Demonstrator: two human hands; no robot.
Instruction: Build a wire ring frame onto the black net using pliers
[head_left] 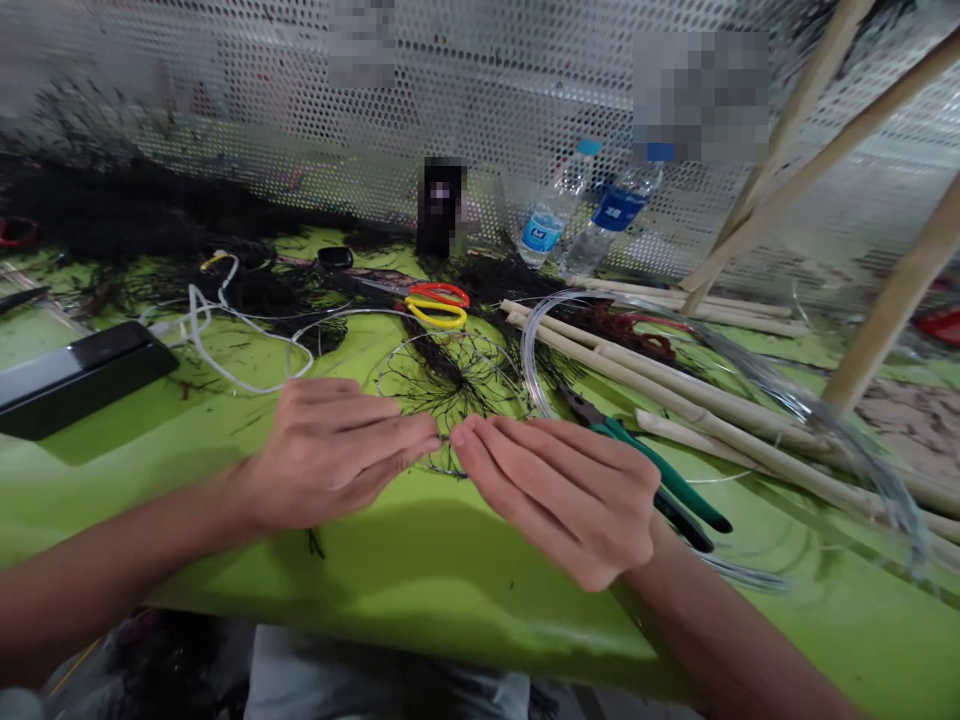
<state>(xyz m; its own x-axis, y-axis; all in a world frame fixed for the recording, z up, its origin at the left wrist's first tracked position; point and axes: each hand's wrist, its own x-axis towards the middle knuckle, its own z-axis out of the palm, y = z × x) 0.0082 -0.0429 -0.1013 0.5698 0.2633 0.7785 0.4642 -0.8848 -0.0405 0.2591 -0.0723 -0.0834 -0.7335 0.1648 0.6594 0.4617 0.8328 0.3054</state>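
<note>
Nearly fingertip to fingertip, the left hand (334, 455) and right hand (562, 490) seemingly pinched the near edge of a black-stranded ring (460, 380) on the green bench (427, 570). Green-handled pliers (675, 480) lay beside the right hand.

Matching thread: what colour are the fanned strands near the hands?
The strands look black; head view.
</note>
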